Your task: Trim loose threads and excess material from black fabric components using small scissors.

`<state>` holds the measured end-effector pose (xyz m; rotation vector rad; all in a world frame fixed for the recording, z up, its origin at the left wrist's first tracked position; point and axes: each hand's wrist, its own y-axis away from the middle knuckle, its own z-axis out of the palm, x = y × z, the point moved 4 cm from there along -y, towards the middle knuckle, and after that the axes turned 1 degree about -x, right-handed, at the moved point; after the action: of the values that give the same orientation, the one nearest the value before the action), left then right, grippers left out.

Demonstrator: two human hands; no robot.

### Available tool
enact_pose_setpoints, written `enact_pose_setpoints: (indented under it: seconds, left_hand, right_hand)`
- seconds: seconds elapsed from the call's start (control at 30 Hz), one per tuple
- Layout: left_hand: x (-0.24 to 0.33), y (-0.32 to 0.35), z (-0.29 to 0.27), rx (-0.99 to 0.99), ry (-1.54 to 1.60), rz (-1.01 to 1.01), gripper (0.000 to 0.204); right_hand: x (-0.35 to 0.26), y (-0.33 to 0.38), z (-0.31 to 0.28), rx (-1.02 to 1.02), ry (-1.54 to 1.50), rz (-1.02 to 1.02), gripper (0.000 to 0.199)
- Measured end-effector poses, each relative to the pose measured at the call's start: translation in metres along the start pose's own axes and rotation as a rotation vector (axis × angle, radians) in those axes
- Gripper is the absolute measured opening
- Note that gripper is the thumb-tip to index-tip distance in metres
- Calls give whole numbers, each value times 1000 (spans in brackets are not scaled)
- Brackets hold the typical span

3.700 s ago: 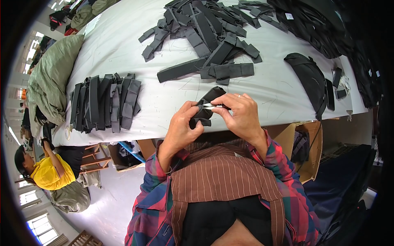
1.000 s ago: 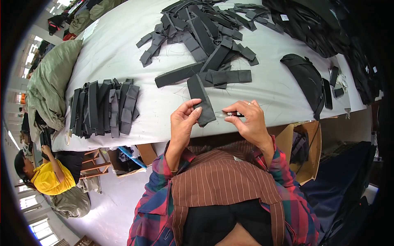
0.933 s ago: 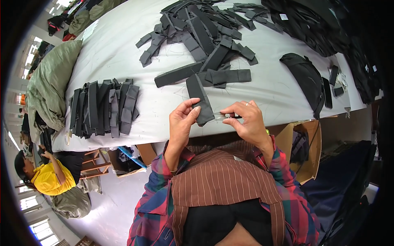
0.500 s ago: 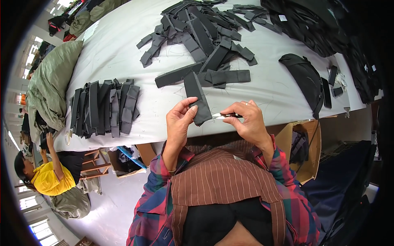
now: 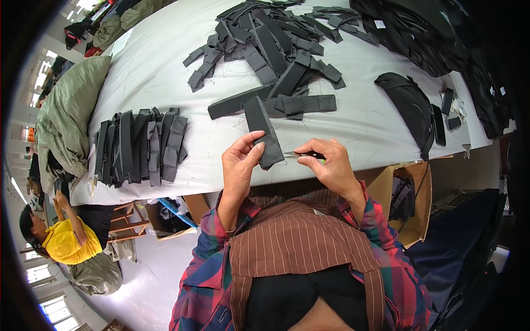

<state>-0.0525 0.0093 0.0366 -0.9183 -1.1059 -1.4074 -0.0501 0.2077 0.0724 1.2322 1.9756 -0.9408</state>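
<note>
The left hand (image 5: 241,161) grips the near end of a dark grey fabric strip (image 5: 262,131), thumb on top and fingers curled under it, at the front edge of the white table (image 5: 353,118); the strip runs away from the person, its far end pointing toward the loose pile. The right hand (image 5: 326,165) pinches a small pair of thread snips (image 5: 301,155) between thumb and fingers, the metal tip just touching the strip's near right edge. Compared with half a second ago the strip lies in much the same line and both hands have barely shifted; the snips sit a little closer to the cloth. Nearly four seconds ago the piece was bunched up between both hands, and it is now stretched out flat. Beyond the hands a loose pile of strips (image 5: 270,49) spreads across the table, unchanged. To the left a neat stack of strips (image 5: 141,146) lies side by side. On the right rests a black pouch (image 5: 411,107). Under the table edge stands a cardboard box (image 5: 408,204). At lower left a person in a yellow shirt (image 5: 61,243) sits beside green sacks (image 5: 69,118).
</note>
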Motion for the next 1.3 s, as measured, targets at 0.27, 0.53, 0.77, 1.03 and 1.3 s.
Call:
enact_pose_setpoints:
  seconds: [0.27, 0.53, 0.77, 1.03, 1.3]
  left_hand:
    - [-2, 1, 2, 17, -19, -33, 29]
    - [-4, -2, 0, 20, -19, -40, 29]
    - [2, -6, 4, 86, 53, -111, 31]
    - [40, 17, 25, -134, -28, -70, 30]
    - [64, 11, 34, -363, -563, 479, 27]
  right_hand:
    - [14, 3, 10, -8, -362, 182, 17]
    - [-2, -1, 3, 37, 113, -122, 18]
    - [-13, -11, -6, 137, 14, -105, 29]
    - [-33, -22, -3, 175, -14, -305, 25]
    - [-34, -29, -7, 214, -303, -117, 8]
